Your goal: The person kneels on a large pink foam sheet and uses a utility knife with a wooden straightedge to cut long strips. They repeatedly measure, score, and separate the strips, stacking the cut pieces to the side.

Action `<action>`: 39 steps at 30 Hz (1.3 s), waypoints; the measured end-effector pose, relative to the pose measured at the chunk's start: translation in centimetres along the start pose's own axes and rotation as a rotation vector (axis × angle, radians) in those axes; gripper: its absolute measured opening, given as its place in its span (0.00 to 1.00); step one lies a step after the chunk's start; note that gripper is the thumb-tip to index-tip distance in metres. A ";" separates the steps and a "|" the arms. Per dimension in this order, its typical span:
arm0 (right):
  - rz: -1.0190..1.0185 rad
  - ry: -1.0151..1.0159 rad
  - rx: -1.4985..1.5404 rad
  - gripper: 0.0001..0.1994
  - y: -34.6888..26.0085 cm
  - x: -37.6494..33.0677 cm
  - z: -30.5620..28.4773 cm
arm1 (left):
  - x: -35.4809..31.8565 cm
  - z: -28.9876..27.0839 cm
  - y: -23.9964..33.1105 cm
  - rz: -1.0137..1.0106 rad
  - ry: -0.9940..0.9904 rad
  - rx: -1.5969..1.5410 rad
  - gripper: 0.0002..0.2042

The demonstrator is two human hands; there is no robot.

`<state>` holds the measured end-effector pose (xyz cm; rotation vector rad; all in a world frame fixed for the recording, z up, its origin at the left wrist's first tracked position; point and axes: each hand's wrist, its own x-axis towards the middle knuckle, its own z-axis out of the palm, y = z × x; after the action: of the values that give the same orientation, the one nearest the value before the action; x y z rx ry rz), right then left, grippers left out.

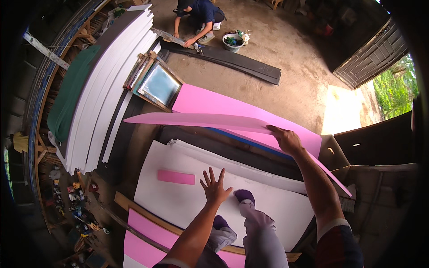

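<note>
The right hand point(286, 139) grips a big pink sheet point(210, 119), lifting its edge; the left hand point(214, 187) hovers spread wide over a white sheet point(178, 201).

The right hand point(287, 139) hides its own fingertips under the lifted pink sheet point(201, 119), whose far part covers the blue sheet point(237, 137) beyond that hand.
</note>
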<state>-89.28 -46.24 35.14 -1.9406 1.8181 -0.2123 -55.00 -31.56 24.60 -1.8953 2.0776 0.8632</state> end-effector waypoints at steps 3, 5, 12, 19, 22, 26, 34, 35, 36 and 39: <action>-0.097 0.155 -0.089 0.23 3.1 7.2 0.2 | 6.4 6.6 -1.9 -0.136 -0.086 -0.018 0.60; -0.165 0.301 -0.256 0.26 7.5 11.2 3.1 | 10.1 11.4 -3.0 -0.243 -0.162 -0.045 0.62; 0.026 0.276 -0.469 0.39 15.9 18.8 20.6 | 15.2 19.8 -6.1 -0.268 -0.221 -0.032 0.76; 0.296 0.104 -0.222 0.44 24.4 18.7 39.5 | 15.7 20.2 -6.5 -0.255 -0.211 -0.032 0.76; 0.290 0.117 -0.195 0.49 24.6 17.6 42.4 | 14.7 21.4 -6.6 -0.259 -0.204 -0.043 0.76; 0.250 0.117 -0.197 0.53 24.9 17.0 43.4 | 15.3 20.9 -6.3 -0.275 -0.195 -0.056 0.77; 0.263 0.086 -0.232 0.48 25.4 15.0 44.1 | 15.6 20.7 -6.0 -0.289 -0.214 -0.064 0.78; 0.253 0.097 -0.233 0.47 25.4 15.2 44.1 | 15.7 20.8 -6.1 -0.290 -0.214 -0.059 0.78; 0.253 0.087 -0.243 0.47 25.3 15.2 44.0 | 15.7 20.9 -6.1 -0.290 -0.215 -0.054 0.78; 0.251 0.067 -0.257 0.47 25.0 14.7 44.1 | 15.7 21.1 -6.2 -0.295 -0.220 -0.035 0.77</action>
<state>-91.68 -50.76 -17.41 -1.8616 2.2033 0.0426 -56.50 -33.50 -2.31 -1.9578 1.6181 0.9881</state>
